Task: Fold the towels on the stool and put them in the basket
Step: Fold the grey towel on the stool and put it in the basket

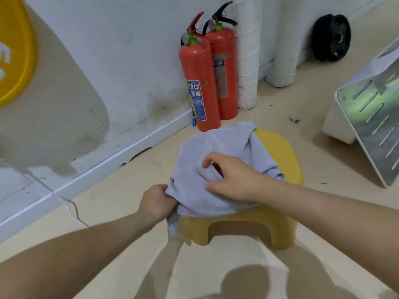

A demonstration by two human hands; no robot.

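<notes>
Lying crumpled over a yellow stool (280, 152), a lilac towel (224, 143) stretches from the stool's far edge to its near-left edge, where the left hand (158, 203) pinches its hanging corner, while the right hand (233, 178) grips a fold above the seat with curled fingers (208, 161).

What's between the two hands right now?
Head view: only the grey towel spans from the left hand to the right hand, both gripping it, draped over the yellow stool.
</notes>
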